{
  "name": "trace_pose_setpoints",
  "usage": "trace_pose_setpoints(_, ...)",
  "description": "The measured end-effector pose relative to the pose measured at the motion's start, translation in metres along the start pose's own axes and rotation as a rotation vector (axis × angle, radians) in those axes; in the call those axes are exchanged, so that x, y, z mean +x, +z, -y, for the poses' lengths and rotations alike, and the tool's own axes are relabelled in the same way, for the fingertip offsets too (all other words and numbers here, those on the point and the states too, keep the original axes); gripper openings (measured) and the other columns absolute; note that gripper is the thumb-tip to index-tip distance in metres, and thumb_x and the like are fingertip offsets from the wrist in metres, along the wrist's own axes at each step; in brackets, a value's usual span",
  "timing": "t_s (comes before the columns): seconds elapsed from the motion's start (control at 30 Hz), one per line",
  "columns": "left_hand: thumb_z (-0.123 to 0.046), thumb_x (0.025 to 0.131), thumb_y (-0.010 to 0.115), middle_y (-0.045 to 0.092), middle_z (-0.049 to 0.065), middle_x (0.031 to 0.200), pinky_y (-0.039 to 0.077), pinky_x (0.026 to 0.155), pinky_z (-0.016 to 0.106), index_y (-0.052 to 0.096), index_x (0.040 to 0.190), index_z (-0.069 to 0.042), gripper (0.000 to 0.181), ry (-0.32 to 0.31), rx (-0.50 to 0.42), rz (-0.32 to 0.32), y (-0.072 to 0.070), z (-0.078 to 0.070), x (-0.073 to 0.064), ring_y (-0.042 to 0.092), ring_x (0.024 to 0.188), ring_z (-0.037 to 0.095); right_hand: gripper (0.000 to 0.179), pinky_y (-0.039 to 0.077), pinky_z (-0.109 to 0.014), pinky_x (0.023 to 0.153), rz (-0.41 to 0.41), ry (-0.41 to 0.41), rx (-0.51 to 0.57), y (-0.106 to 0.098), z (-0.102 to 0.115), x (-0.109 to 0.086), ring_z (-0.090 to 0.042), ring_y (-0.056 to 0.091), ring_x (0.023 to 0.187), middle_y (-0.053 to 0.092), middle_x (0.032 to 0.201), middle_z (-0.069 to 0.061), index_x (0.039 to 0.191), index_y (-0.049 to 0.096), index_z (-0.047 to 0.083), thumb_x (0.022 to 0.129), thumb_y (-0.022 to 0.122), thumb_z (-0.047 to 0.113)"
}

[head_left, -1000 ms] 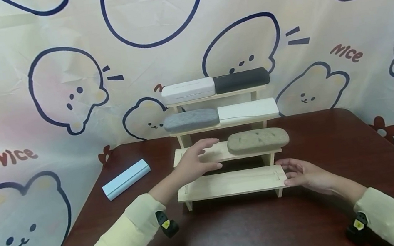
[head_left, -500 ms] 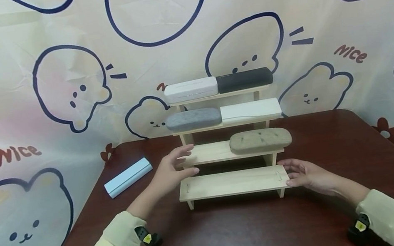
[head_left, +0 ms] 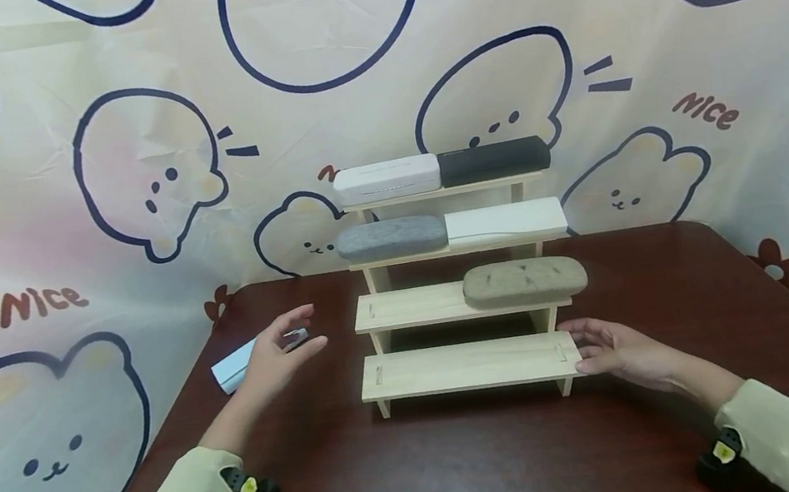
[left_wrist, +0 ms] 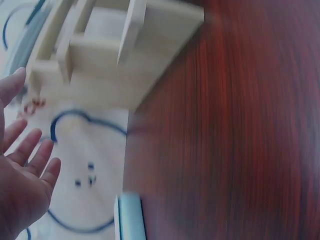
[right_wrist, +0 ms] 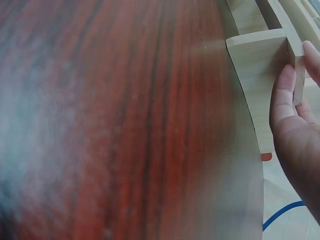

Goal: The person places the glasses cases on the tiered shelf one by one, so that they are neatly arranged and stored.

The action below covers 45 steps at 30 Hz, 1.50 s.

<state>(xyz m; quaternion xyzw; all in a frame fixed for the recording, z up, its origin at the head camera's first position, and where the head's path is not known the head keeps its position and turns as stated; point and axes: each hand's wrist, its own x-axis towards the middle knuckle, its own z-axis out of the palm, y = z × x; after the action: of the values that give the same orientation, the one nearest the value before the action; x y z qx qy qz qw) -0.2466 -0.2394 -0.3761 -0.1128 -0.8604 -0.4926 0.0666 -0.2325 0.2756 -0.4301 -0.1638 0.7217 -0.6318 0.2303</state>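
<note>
My left hand (head_left: 270, 371) hovers over the light blue glasses case (head_left: 232, 370) on the table, fingers spread and holding nothing. It hides part of that case in the head view; the case's end (left_wrist: 131, 217) shows at the bottom of the left wrist view. With thumb and fingers, my right hand (head_left: 625, 352) pinches the right end of the lowest board of a stepped wooden rack (head_left: 457, 367). An olive-green glasses case (head_left: 524, 281) lies on the right half of the board above. Higher up rest a grey case (head_left: 392, 238) and a white one (head_left: 505, 221).
On the top board sit a white case (head_left: 387, 179) and a black case (head_left: 494, 160), end to end. The rack stands on a dark red-brown table (head_left: 471, 470). Behind it hangs a pale cloth (head_left: 332, 19) printed with cartoon bears.
My left hand has moved left and away from the rack's third board, over to the light blue glasses case. The right hand keeps its grip on the lowest board.
</note>
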Motion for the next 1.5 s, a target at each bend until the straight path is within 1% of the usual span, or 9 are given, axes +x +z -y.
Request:
trace_pose_setpoints(0.23, -0.035, 0.091, 0.069, 0.045, 0.021, 0.142, 0.036, 0.103, 0.060, 0.045, 0.143, -0.008, 0.063, -0.053, 0.094, -0.104, -0.032, 0.027, 0.000, 0.040, 0.129, 0.043, 0.073, 0.050, -0.033, 0.092, 0.003, 0.009, 0.009, 0.000, 0.000, 0.000, -0.028, 0.053, 0.114, 0.043, 0.136, -0.022, 0.145, 0.021, -0.009, 0.090, 0.067, 0.006)
trace_pose_setpoints(0.37, -0.041, 0.093, 0.065, 0.040, 0.023, 0.145, 0.034, 0.102, 0.064, 0.043, 0.145, -0.007, 0.067, -0.085, 0.145, -0.132, -0.045, 0.037, 0.000, 0.035, 0.132, 0.045, 0.074, 0.049, -0.033, 0.092, 0.000, 0.012, 0.004, -0.001, 0.001, 0.000, -0.029, 0.052, 0.114, 0.044, 0.136, -0.022, 0.145, 0.021, -0.008, 0.089, 0.067, 0.006)
trace_pose_setpoints(0.5, -0.044, 0.094, 0.062, 0.035, 0.025, 0.148, 0.033, 0.101, 0.066, 0.040, 0.147, -0.007, 0.068, -0.124, 0.163, -0.139, -0.056, 0.049, -0.003, 0.031, 0.134, 0.046, 0.074, 0.049, -0.033, 0.092, 0.003, 0.011, 0.001, 0.000, 0.001, 0.000, -0.029, 0.052, 0.115, 0.044, 0.137, -0.022, 0.145, 0.021, -0.009, 0.089, 0.067, 0.006)
trace_pose_setpoints(0.6, -0.045, 0.094, 0.061, 0.034, 0.026, 0.148, 0.032, 0.102, 0.066, 0.039, 0.147, -0.007, 0.069, -0.164, 0.176, -0.166, -0.064, 0.059, -0.006, 0.030, 0.134, 0.047, 0.074, 0.049, -0.033, 0.092, 0.006, 0.008, 0.002, 0.000, 0.001, 0.000, -0.029, 0.052, 0.115, 0.044, 0.136, -0.022, 0.145, 0.020, -0.009, 0.089, 0.067, 0.006)
trace_pose_setpoints(0.8, -0.045, 0.093, 0.061, 0.037, 0.028, 0.146, 0.029, 0.104, 0.065, 0.040, 0.146, -0.004, 0.070, -0.196, 0.148, -0.231, -0.077, 0.082, -0.011, 0.031, 0.133, 0.047, 0.074, 0.049, -0.033, 0.092, 0.011, 0.001, 0.004, 0.000, 0.000, 0.001, -0.028, 0.053, 0.115, 0.044, 0.135, -0.022, 0.145, 0.020, -0.010, 0.090, 0.066, 0.005)
trace_pose_setpoints(0.97, -0.046, 0.093, 0.062, 0.028, 0.030, 0.150, 0.027, 0.103, 0.068, 0.034, 0.149, -0.003, 0.076, -0.236, 0.158, -0.208, -0.086, 0.090, -0.017, 0.025, 0.135, 0.050, 0.073, 0.050, -0.034, 0.091, 0.008, -0.010, 0.009, 0.000, -0.001, 0.001, -0.027, 0.053, 0.114, 0.045, 0.134, -0.021, 0.144, 0.020, -0.011, 0.089, 0.066, 0.004)
trace_pose_setpoints(1.13, -0.042, 0.094, 0.062, 0.024, 0.035, 0.149, 0.026, 0.102, 0.069, 0.030, 0.150, 0.001, 0.077, -0.238, 0.186, -0.154, -0.092, 0.097, -0.018, 0.023, 0.134, 0.053, 0.073, 0.050, -0.034, 0.091, 0.009, -0.015, 0.009, 0.000, -0.002, 0.001, -0.027, 0.054, 0.113, 0.045, 0.134, -0.021, 0.144, 0.020, -0.011, 0.090, 0.066, 0.004)
trace_pose_setpoints(1.27, -0.043, 0.093, 0.063, 0.024, 0.035, 0.149, 0.028, 0.102, 0.068, 0.029, 0.150, 0.001, 0.079, -0.261, 0.198, -0.123, -0.092, 0.102, -0.017, 0.025, 0.133, 0.054, 0.074, 0.050, -0.034, 0.091, 0.003, -0.006, 0.009, -0.001, -0.002, 0.001, -0.027, 0.053, 0.114, 0.044, 0.135, -0.021, 0.145, 0.020, -0.011, 0.089, 0.067, 0.005)
trace_pose_setpoints(1.5, -0.042, 0.090, 0.068, 0.021, 0.034, 0.151, 0.026, 0.103, 0.069, 0.027, 0.150, 0.002, 0.085, -0.283, 0.216, -0.060, -0.089, 0.110, -0.011, 0.021, 0.135, 0.054, 0.075, 0.050, -0.034, 0.091, 0.000, 0.003, 0.011, -0.001, -0.002, 0.001, -0.028, 0.053, 0.114, 0.043, 0.136, -0.022, 0.145, 0.020, -0.010, 0.089, 0.067, 0.006)
